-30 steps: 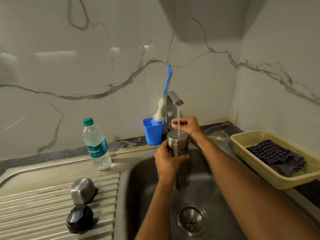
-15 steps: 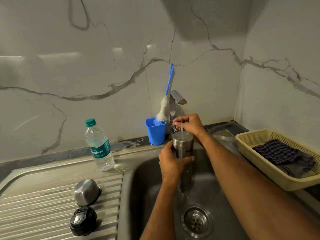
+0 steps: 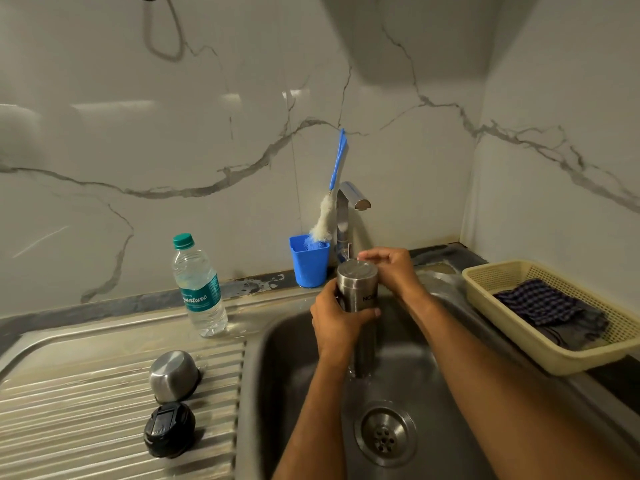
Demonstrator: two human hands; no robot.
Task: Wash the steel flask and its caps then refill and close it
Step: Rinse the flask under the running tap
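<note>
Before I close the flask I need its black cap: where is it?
In the head view, the black cap lies on the ribbed draining board left of the sink, just in front of the steel cap.

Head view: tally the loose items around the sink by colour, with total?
Steel: 2, flask, steel cap
Black: 1, black cap
Blue: 2, cup, brush
Clear: 1, water bottle
Yellow: 1, basket
Dark checked: 1, cloth
Total: 8

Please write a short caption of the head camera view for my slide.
Left hand holds the steel flask upright over the sink; right hand at the tap.
</note>
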